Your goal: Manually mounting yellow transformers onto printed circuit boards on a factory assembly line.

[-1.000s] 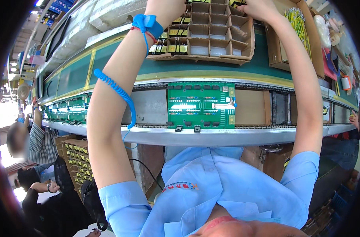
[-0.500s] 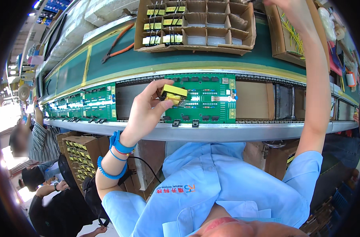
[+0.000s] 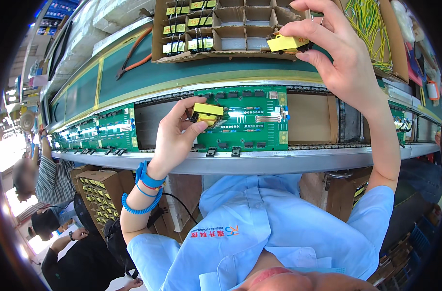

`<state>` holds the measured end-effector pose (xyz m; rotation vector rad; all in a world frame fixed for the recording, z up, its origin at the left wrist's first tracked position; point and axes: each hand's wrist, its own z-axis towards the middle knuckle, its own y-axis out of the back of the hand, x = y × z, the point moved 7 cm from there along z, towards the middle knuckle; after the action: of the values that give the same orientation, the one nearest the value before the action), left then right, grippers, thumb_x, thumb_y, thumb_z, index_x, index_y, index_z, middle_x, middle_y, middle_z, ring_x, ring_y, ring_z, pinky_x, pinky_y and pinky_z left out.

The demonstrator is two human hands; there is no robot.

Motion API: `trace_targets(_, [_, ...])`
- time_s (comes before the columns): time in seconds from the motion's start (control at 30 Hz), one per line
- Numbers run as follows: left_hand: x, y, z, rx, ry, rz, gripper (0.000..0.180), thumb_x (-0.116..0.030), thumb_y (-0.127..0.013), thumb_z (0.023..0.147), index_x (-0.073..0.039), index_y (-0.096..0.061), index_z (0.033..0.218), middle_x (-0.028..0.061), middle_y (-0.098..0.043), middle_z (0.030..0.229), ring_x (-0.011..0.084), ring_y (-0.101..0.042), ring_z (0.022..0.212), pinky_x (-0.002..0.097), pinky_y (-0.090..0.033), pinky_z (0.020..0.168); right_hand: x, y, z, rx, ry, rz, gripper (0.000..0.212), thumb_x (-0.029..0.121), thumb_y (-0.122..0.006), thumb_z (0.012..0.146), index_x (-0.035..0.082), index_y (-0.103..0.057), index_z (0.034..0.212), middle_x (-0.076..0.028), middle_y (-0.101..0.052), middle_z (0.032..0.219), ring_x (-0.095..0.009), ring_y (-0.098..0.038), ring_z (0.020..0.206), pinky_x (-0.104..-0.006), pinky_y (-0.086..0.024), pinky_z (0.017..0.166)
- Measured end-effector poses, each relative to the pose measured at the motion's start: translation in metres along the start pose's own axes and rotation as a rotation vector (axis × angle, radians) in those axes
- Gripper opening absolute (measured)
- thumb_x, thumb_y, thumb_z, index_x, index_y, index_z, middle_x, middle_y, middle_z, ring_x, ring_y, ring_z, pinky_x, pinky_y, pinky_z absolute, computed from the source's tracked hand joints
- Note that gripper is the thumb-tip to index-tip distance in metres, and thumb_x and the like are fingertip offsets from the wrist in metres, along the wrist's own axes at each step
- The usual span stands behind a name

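My left hand (image 3: 180, 133) pinches a small yellow transformer (image 3: 207, 112) over the left end of a green circuit board (image 3: 252, 119) lying on the conveyor track. Higher up, my right hand (image 3: 335, 46) holds a second yellow transformer (image 3: 285, 42) by the front edge of a divided cardboard tray (image 3: 230, 41). That tray holds several more yellow transformers (image 3: 187, 26) in its left cells. A blue coiled wrist strap (image 3: 143, 194) circles my left wrist.
More green boards (image 3: 97, 131) lie along the conveyor to the left. Orange-handled pliers (image 3: 134, 53) rest on the green belt. A box of yellow-green wires (image 3: 373, 26) stands at upper right. Another person (image 3: 41, 179) sits at the left; a carton of parts (image 3: 97, 194) stands below the rail.
My left hand came down from the tray with a yellow transformer and now holds it at the board. My right hand has lifted another transformer out of the tray.
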<state>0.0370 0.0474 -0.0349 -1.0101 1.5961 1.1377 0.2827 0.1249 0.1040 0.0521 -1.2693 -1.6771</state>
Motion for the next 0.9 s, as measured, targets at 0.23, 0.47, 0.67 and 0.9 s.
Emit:
trace_targets(0.23, [-0.002, 0.001, -0.002, -0.011, -0.015, 0.021, 0.044, 0.007, -0.064, 0.087, 0.0, -0.054, 0.13, 0.0095, -0.061, 0.118, 0.0151, -0.061, 0.109, 0.0295, -0.053, 0.092, -0.031, -0.021, 0.007, 0.115, -0.079, -0.002, 0.039, -0.007, -0.07, 0.074, 0.01, -0.065, 0.109, -0.009, -0.054, 0.109, -0.025, -0.059, 0.092, -0.0337, -0.05, 0.077])
trace_targets(0.47, [-0.042, -0.017, -0.002, 0.043, -0.265, 0.54, 0.045, 0.006, -0.066, 0.08, -0.004, -0.057, 0.123, 0.0133, -0.061, 0.108, 0.031, -0.064, 0.096, 0.036, -0.054, 0.079, -0.018, -0.009, 0.002, 0.151, -0.025, -0.029, 0.043, -0.005, -0.069, 0.076, 0.008, -0.062, 0.116, -0.01, -0.059, 0.105, -0.028, -0.063, 0.091, -0.0352, -0.052, 0.075])
trace_targets(0.67, [-0.059, -0.037, 0.001, 0.112, -0.379, 0.806, 0.047, 0.008, -0.066, 0.076, -0.005, -0.058, 0.121, 0.0146, -0.06, 0.111, 0.0357, -0.063, 0.093, 0.0396, -0.053, 0.076, -0.012, -0.017, 0.003, 0.205, -0.06, -0.133, 0.042, 0.0, -0.069, 0.079, 0.008, -0.061, 0.12, -0.012, -0.059, 0.106, -0.031, -0.064, 0.089, -0.037, -0.052, 0.071])
trace_targets(0.9, [-0.057, -0.045, 0.007, 0.178, -0.291, 0.966, 0.046, 0.0, -0.068, 0.076, -0.006, -0.059, 0.121, 0.0136, -0.059, 0.099, 0.0346, -0.063, 0.083, 0.0425, -0.052, 0.069, -0.004, -0.02, 0.004, 0.129, -0.023, -0.176, 0.039, 0.002, -0.068, 0.082, 0.005, -0.062, 0.12, -0.013, -0.063, 0.1, -0.03, -0.065, 0.085, -0.0355, -0.052, 0.071])
